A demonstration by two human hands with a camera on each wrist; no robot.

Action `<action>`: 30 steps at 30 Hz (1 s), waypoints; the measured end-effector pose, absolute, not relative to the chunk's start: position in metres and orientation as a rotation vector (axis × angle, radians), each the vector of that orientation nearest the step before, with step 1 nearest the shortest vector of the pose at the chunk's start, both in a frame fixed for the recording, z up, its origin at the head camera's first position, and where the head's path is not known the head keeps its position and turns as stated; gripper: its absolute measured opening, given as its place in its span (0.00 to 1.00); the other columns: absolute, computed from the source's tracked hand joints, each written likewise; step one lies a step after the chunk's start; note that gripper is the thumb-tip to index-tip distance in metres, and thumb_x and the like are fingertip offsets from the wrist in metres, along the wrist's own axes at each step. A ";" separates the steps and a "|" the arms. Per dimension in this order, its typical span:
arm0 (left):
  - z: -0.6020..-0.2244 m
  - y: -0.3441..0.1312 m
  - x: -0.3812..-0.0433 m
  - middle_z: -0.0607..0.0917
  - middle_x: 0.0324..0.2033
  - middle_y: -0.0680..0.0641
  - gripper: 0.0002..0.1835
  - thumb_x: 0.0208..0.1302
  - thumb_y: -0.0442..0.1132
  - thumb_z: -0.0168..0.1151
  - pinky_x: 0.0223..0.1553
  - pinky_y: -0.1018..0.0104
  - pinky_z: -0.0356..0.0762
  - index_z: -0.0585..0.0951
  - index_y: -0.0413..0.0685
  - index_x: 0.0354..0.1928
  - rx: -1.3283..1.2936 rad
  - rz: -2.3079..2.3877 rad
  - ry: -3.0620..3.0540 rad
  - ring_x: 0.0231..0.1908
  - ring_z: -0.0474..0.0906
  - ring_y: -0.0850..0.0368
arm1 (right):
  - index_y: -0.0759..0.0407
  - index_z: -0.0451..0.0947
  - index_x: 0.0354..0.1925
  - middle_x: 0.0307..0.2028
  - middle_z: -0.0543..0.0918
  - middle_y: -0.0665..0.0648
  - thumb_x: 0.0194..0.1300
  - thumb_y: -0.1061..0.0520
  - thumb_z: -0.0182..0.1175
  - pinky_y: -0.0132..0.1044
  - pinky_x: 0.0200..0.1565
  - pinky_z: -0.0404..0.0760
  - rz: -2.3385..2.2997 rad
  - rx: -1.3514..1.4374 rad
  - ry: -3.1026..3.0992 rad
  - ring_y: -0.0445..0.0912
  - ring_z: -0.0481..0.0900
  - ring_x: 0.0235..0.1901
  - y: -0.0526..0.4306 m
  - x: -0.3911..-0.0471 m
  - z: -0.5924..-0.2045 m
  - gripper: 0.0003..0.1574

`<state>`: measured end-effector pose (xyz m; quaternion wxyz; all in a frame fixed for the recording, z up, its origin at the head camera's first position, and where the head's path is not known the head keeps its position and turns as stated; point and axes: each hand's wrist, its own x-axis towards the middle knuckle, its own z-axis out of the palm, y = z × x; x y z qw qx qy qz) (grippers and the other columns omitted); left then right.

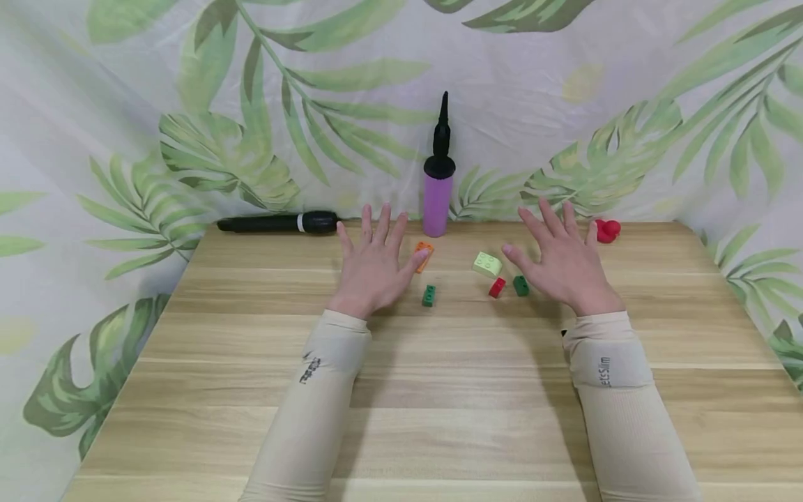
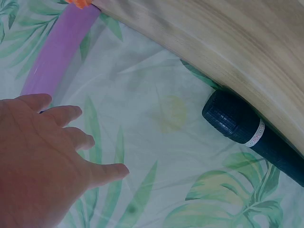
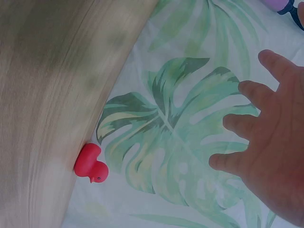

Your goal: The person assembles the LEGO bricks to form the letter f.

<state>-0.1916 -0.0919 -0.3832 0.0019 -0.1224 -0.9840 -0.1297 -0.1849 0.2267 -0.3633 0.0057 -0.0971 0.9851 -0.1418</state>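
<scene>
My left hand (image 1: 376, 272) hovers over the table with fingers spread and nothing held. Its thumb overlaps an orange toy brick (image 1: 421, 259) in the head view, and a green toy brick (image 1: 429, 295) lies to its right. Fingers spread too, my right hand (image 1: 564, 265) holds nothing. Left of it are a pale yellow-green brick (image 1: 486, 263), a small red brick (image 1: 497, 287) and another green brick (image 1: 521, 286). Beyond the right hand's fingers sits a red rubber duck (image 3: 90, 164) at the table's back edge.
A purple hand pump (image 1: 436, 202) with a black nozzle stands upright at the back of the wooden table (image 1: 452, 418). At the back left lies a black microphone-like object (image 2: 232, 118) with a white band. A leaf-patterned cloth (image 1: 351, 104) hangs behind.
</scene>
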 end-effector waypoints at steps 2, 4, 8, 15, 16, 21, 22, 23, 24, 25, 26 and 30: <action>-0.383 -0.092 -0.192 0.36 0.86 0.47 0.45 0.78 0.74 0.33 0.75 0.27 0.17 0.46 0.60 0.87 -0.385 -0.403 -3.087 0.84 0.21 0.42 | 0.42 0.47 0.86 0.86 0.37 0.54 0.74 0.17 0.39 0.80 0.72 0.29 -0.443 -0.304 3.085 0.67 0.29 0.84 0.227 -0.185 -0.363 0.56; -0.382 -0.092 -0.192 0.37 0.86 0.47 0.45 0.78 0.74 0.34 0.75 0.27 0.17 0.46 0.59 0.87 -0.385 -0.400 -3.084 0.84 0.22 0.42 | 0.42 0.47 0.86 0.86 0.37 0.55 0.74 0.17 0.39 0.80 0.72 0.28 -0.444 -0.302 3.083 0.67 0.29 0.84 0.226 -0.185 -0.362 0.56; -0.383 -0.092 -0.193 0.39 0.86 0.46 0.46 0.77 0.75 0.34 0.75 0.26 0.19 0.47 0.58 0.87 -0.391 -0.395 -3.083 0.84 0.23 0.41 | 0.42 0.48 0.86 0.86 0.41 0.58 0.74 0.17 0.39 0.80 0.72 0.29 -0.455 -0.302 3.066 0.68 0.30 0.84 0.227 -0.185 -0.361 0.55; -0.381 -0.093 -0.193 0.44 0.86 0.46 0.47 0.75 0.77 0.35 0.74 0.22 0.22 0.53 0.60 0.86 -0.428 -0.437 -3.100 0.84 0.23 0.37 | 0.52 0.58 0.83 0.82 0.57 0.66 0.79 0.26 0.46 0.74 0.75 0.50 -0.586 -0.374 2.948 0.69 0.49 0.82 0.235 -0.186 -0.360 0.49; -0.381 -0.093 -0.193 0.45 0.86 0.46 0.46 0.75 0.77 0.36 0.73 0.20 0.23 0.54 0.61 0.86 -0.443 -0.453 -3.102 0.83 0.24 0.37 | 0.53 0.59 0.82 0.81 0.60 0.67 0.80 0.27 0.47 0.72 0.75 0.53 -0.615 -0.381 2.922 0.69 0.52 0.81 0.236 -0.186 -0.360 0.48; -0.381 -0.088 -0.194 0.63 0.82 0.48 0.41 0.74 0.69 0.57 0.74 0.20 0.47 0.65 0.61 0.82 -0.633 -0.588 -3.022 0.84 0.45 0.36 | 0.57 0.65 0.79 0.73 0.73 0.69 0.79 0.35 0.56 0.67 0.68 0.70 -0.720 -0.401 2.793 0.67 0.71 0.71 0.245 -0.187 -0.364 0.43; -0.381 -0.087 -0.194 0.68 0.79 0.48 0.39 0.73 0.65 0.62 0.74 0.24 0.54 0.68 0.59 0.80 -0.681 -0.638 -2.997 0.82 0.54 0.37 | 0.58 0.66 0.78 0.70 0.76 0.69 0.78 0.38 0.59 0.66 0.66 0.74 -0.732 -0.417 2.771 0.66 0.75 0.68 0.247 -0.188 -0.365 0.42; -0.380 -0.086 -0.194 0.74 0.75 0.48 0.37 0.72 0.61 0.66 0.73 0.30 0.62 0.72 0.57 0.77 -0.729 -0.687 -2.981 0.78 0.63 0.40 | 0.58 0.67 0.77 0.67 0.78 0.69 0.76 0.40 0.62 0.64 0.63 0.77 -0.739 -0.425 2.747 0.65 0.78 0.65 0.248 -0.189 -0.367 0.41; -0.381 -0.085 -0.194 0.79 0.71 0.47 0.34 0.71 0.57 0.69 0.70 0.37 0.70 0.75 0.54 0.74 -0.769 -0.744 -2.979 0.73 0.72 0.42 | 0.58 0.68 0.76 0.64 0.80 0.69 0.74 0.43 0.65 0.62 0.61 0.78 -0.740 -0.435 2.727 0.64 0.80 0.63 0.249 -0.189 -0.368 0.41; -0.381 -0.083 -0.193 0.84 0.66 0.46 0.32 0.69 0.53 0.71 0.67 0.42 0.75 0.78 0.52 0.72 -0.804 -0.791 -2.991 0.67 0.78 0.44 | 0.58 0.69 0.76 0.62 0.82 0.68 0.72 0.45 0.67 0.61 0.60 0.80 -0.736 -0.441 2.706 0.62 0.82 0.60 0.249 -0.190 -0.370 0.41; -0.381 -0.082 -0.193 0.87 0.61 0.46 0.29 0.68 0.49 0.73 0.63 0.47 0.78 0.81 0.50 0.69 -0.828 -0.831 -3.016 0.60 0.82 0.47 | 0.58 0.69 0.75 0.60 0.83 0.67 0.71 0.46 0.69 0.59 0.59 0.80 -0.725 -0.449 2.692 0.60 0.84 0.58 0.250 -0.190 -0.372 0.42; -0.384 -0.079 -0.191 0.90 0.46 0.48 0.25 0.65 0.42 0.75 0.53 0.55 0.82 0.84 0.46 0.64 -0.856 -0.846 -3.170 0.45 0.84 0.53 | 0.59 0.73 0.72 0.54 0.86 0.64 0.65 0.51 0.74 0.54 0.56 0.81 -0.678 -0.454 2.665 0.55 0.86 0.51 0.250 -0.193 -0.379 0.41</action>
